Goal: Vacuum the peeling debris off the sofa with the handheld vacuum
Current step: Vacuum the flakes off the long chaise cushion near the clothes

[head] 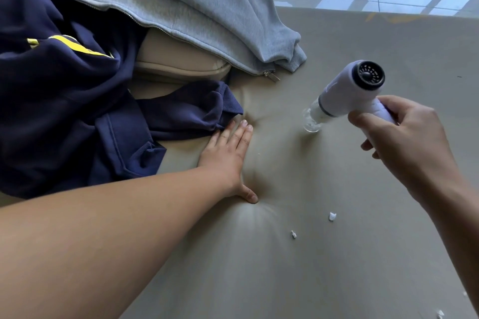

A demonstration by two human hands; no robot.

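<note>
From the head view, the right hand [396,142] grips the handle of the white handheld vacuum [350,93], whose clear nozzle rests on the beige sofa [363,254] seat. The left hand [228,155] lies flat and open, holding nothing, pressing the cushion beside a navy sweatshirt [59,116]; a grey zip hoodie [181,8] lies behind. The job looks unfinished: white flakes of peeling debris [332,216] remain nearer the person, apart from the nozzle. No brand or writing is legible.

Right hand [404,142] hides vacuum [355,90] handle; navy garment [64,111] cut off left.
</note>
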